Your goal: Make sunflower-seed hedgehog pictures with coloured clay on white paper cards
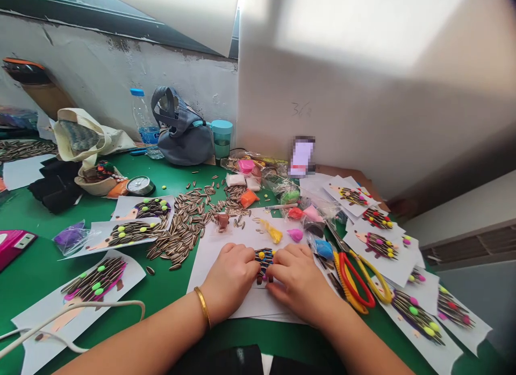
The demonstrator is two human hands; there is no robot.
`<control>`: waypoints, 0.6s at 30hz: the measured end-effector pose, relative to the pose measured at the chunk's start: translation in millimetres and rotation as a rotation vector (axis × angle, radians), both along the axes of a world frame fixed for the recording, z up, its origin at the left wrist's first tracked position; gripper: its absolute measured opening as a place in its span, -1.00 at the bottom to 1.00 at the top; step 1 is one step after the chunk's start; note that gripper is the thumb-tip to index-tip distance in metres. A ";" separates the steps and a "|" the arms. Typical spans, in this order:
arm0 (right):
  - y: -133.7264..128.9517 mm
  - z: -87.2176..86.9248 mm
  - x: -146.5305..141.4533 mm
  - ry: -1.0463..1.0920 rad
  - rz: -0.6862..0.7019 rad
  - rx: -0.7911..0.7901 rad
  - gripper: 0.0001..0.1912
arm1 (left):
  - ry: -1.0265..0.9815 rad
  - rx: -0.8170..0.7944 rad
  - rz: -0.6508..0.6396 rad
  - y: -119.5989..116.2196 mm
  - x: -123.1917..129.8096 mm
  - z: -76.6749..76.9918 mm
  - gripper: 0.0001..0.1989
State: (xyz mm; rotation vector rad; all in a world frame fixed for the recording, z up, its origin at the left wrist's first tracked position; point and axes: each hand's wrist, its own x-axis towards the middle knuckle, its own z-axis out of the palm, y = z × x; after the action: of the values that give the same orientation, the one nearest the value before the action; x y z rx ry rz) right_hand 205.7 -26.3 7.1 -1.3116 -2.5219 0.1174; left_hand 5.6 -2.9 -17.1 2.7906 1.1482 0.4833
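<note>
Blue clay studded with striped seeds and yellow dots forms the small hedgehog figure (264, 263), lying on white paper (201, 270) between both hands at the near middle of the green desk (40, 224). Its long axis seems to run left to right; its dark brown feet point to the near side, but both ends are covered, so the snout's direction cannot be told. The left hand (231, 278) has its fingers curled against the left end, the right hand (300, 273) its fingers bent over the right end; whether either grips it I cannot tell.

Just beyond lie a yellow clay lump (274, 234) and a pink clay blob (295, 235). Clear plastic wraps brown clay (221, 220) to the left and blue clay (323, 249) to the right, near the red-and-yellow-handled scissors (355, 281). Striped seeds (183, 230) are heaped at left. On the right, white hedgehog cards (377, 248) overlap, most snouts leftward.

Farther left, a clear bag holds purple clay (70, 236). At the far side, a blue-capped clear bottle (148, 133) is partly filled with liquid, beside a grey-blue fabric bag (185, 141) and a teal-lidded cup (222, 143).
</note>
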 end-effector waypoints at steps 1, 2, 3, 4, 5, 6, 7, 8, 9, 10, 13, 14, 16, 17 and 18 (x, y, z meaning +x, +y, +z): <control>-0.3 -2.0 -1.2 -0.019 0.000 0.013 -0.91 | 0.007 0.009 -0.003 -0.1 0.1 -0.1 -0.83; -0.4 -3.8 -1.8 -0.036 -0.003 0.022 -0.89 | 0.015 0.017 -0.008 -0.2 0.1 -0.1 -0.83; -0.3 -5.2 -2.0 -0.048 -0.007 0.031 -0.88 | 0.023 0.023 -0.013 -0.3 0.2 -0.1 -0.83; -0.2 -6.3 -2.0 -0.057 -0.011 0.039 -0.88 | 0.031 0.028 -0.020 -0.3 0.3 0.1 -0.83; 0.0 -7.3 -2.0 -0.062 -0.014 0.047 -0.87 | 0.038 0.033 -0.025 -0.3 0.3 0.3 -0.84; 0.2 -8.2 -2.0 -0.065 -0.015 0.056 -0.86 | 0.044 0.037 -0.029 -0.3 0.4 0.5 -0.84; 0.3 -9.0 -2.1 -0.066 -0.016 0.064 -0.85 | 0.048 0.039 -0.031 -0.4 0.5 0.7 -0.85; 0.5 -9.8 -2.4 -0.065 -0.015 0.071 -0.84 | 0.049 0.041 -0.033 -0.5 0.7 0.9 -0.85; 0.8 -10.6 -2.8 -0.062 -0.015 0.077 -0.83 | 0.050 0.044 -0.033 -0.7 0.9 1.0 -0.85; 1.0 -11.3 -3.3 -0.059 -0.014 0.079 -0.83 | 0.049 0.048 -0.033 -0.9 1.2 0.9 -0.85; 1.7 -13.0 -4.2 -0.046 -0.018 0.074 -0.84 | 0.046 0.056 -0.037 -1.7 1.9 0.2 -0.85; 1.8 -13.3 -4.2 -0.042 -0.019 0.072 -0.84 | 0.044 0.056 -0.039 -2.0 2.0 0.0 -0.85; 1.8 -13.7 -4.0 -0.041 -0.022 0.071 -0.85 | 0.043 0.052 -0.041 -2.3 2.1 -0.2 -0.85; 1.7 -13.9 -3.8 -0.042 -0.022 0.073 -0.85 | 0.044 0.049 -0.041 -2.4 2.1 -0.3 -0.85; 1.6 -14.2 -3.6 -0.043 -0.021 0.075 -0.85 | 0.045 0.048 -0.041 -2.4 2.1 -0.3 -0.85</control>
State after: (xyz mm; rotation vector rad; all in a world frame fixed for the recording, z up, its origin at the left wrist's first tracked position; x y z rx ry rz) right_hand 202.1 -24.8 -7.0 -1.3244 -2.5213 -0.0103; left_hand 7.7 -5.3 -17.4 2.8743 1.1003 0.4526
